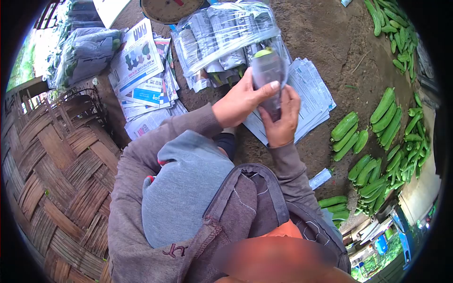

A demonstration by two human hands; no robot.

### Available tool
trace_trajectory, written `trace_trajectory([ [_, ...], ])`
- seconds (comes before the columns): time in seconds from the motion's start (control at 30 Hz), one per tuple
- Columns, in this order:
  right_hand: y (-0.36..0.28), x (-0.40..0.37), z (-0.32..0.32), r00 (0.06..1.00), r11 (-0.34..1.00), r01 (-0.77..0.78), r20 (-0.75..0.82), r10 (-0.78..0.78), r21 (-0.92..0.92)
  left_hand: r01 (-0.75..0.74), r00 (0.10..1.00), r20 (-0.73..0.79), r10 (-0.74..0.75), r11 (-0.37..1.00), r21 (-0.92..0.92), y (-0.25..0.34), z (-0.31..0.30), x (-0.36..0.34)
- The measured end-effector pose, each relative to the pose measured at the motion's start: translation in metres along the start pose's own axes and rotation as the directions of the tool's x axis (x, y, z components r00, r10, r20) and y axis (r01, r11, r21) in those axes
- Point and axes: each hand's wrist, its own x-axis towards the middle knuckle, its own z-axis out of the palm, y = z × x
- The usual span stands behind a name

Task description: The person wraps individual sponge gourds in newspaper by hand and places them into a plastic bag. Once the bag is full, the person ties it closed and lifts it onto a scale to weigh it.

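A newspaper-wrapped cucumber (270,70) is held upright between both hands, its green tip showing at the top. My left hand (244,96) grips the wrap from the left, thumb across its front. Around its lower right side, the fingers of my right hand (283,115) are closed. Beneath the hands lies a stack of newspaper sheets (309,94). Just beyond them sits a plastic-covered bundle of newspaper-wrapped cucumbers (226,35).
Printed newspapers (137,61) lie at the left, beside another wrapped bundle (87,52). A woven basket (61,179) fills the lower left. Loose cucumbers (347,132) lie in groups on the ground at the right. A round scale (172,8) stands at the top.
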Motion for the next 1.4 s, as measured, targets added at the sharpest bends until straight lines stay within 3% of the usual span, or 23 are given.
trace_trajectory([
  [0.03, 0.004, 0.004, 0.001, 0.999, 0.997, -0.042, -0.007, 0.042, 0.065, -0.060, 0.998, 0.033, 0.059, 0.997, 0.049, 0.007, -0.001, -0.002],
  [0.07, 0.005, 0.009, -0.002, 0.998, 0.976, -0.057, 0.025, 0.053, 0.212, -0.207, 0.968, 0.208, 0.140, 0.915, 0.347, 0.016, -0.018, 0.002],
  [0.1, 0.008, 0.009, -0.003, 0.985, 0.910, -0.170, 0.076, 0.152, 0.378, -0.192, 0.976, 0.182, 0.115, 0.851, 0.490, 0.023, -0.028, 0.001],
  [0.13, 0.010, 0.010, -0.004, 0.961, 0.805, -0.277, 0.142, 0.238, 0.525, -0.239, 0.969, 0.155, 0.194, 0.551, 0.799, 0.035, -0.039, 0.000],
  [0.17, 0.010, 0.012, -0.003, 0.926, 0.666, -0.374, 0.221, 0.306, 0.645, -0.211, 0.947, 0.163, 0.276, 0.152, 0.966, 0.047, -0.050, 0.000],
  [0.2, 0.001, 0.015, -0.005, 0.919, 0.596, -0.380, 0.215, 0.330, 0.708, -0.192, 0.875, 0.172, 0.453, -0.003, 0.981, 0.045, -0.062, 0.002],
  [0.23, 0.001, 0.015, -0.003, 0.918, 0.581, -0.382, 0.224, 0.327, 0.719, -0.095, 0.864, 0.135, 0.484, -0.105, 0.990, 0.042, -0.076, 0.004],
  [0.3, 0.004, 0.015, -0.001, 0.916, 0.551, -0.389, 0.244, 0.319, 0.738, -0.015, 0.851, 0.120, 0.511, -0.205, 0.979, 0.035, -0.097, 0.007],
  [0.4, 0.009, 0.009, 0.012, 0.897, 0.531, -0.438, 0.308, 0.318, 0.726, -0.032, 0.785, 0.185, 0.591, -0.260, 0.965, 0.026, -0.108, 0.015],
  [0.5, 0.009, 0.006, 0.025, 0.893, 0.499, -0.446, 0.329, 0.308, 0.743, 0.006, 0.805, 0.202, 0.557, -0.348, 0.937, 0.020, -0.119, 0.029],
  [0.53, 0.010, 0.005, 0.028, 0.888, 0.487, -0.456, 0.341, 0.309, 0.745, -0.003, 0.799, 0.222, 0.559, -0.365, 0.931, 0.019, -0.124, 0.037],
  [0.63, 0.012, 0.006, 0.034, 0.887, 0.552, -0.461, 0.342, 0.310, 0.695, -0.048, 0.857, 0.143, 0.496, -0.199, 0.979, 0.028, -0.131, 0.042],
  [0.73, 0.010, 0.011, 0.042, 0.927, 0.729, -0.374, 0.246, 0.283, 0.574, -0.134, 0.928, 0.083, 0.363, 0.117, 0.984, 0.052, -0.131, 0.041],
  [0.83, 0.000, 0.022, 0.049, 0.949, 0.846, -0.314, 0.162, 0.270, 0.430, -0.228, 0.923, 0.111, 0.369, 0.291, 0.929, 0.059, -0.121, 0.039],
  [1.1, -0.015, 0.067, 0.078, 0.953, 0.847, -0.302, 0.104, 0.286, 0.438, -0.427, 0.800, 0.347, 0.490, 0.058, 0.902, 0.058, -0.097, 0.020],
  [1.17, -0.022, 0.085, 0.089, 0.968, 0.894, -0.251, 0.070, 0.243, 0.372, -0.391, 0.809, 0.325, 0.490, 0.034, 0.920, 0.059, -0.097, 0.014],
  [1.23, -0.024, 0.092, 0.097, 0.997, 0.958, -0.073, -0.001, 0.076, 0.277, -0.339, 0.813, 0.252, 0.525, 0.073, 0.938, 0.061, -0.101, 0.009],
  [1.3, -0.021, 0.084, 0.095, 0.996, 0.980, -0.014, 0.085, -0.002, 0.197, -0.313, 0.833, 0.227, 0.504, 0.092, 0.945, 0.058, -0.109, 0.000],
  [1.37, -0.036, 0.075, 0.063, 0.963, 0.963, 0.240, 0.152, -0.221, -0.120, -0.309, 0.839, 0.230, 0.494, 0.085, 0.947, 0.051, -0.116, -0.009],
  [1.4, -0.031, 0.062, 0.058, 0.962, 0.974, 0.207, 0.202, -0.185, -0.090, -0.289, 0.829, 0.210, 0.518, 0.076, 0.954, 0.049, -0.119, -0.013],
])
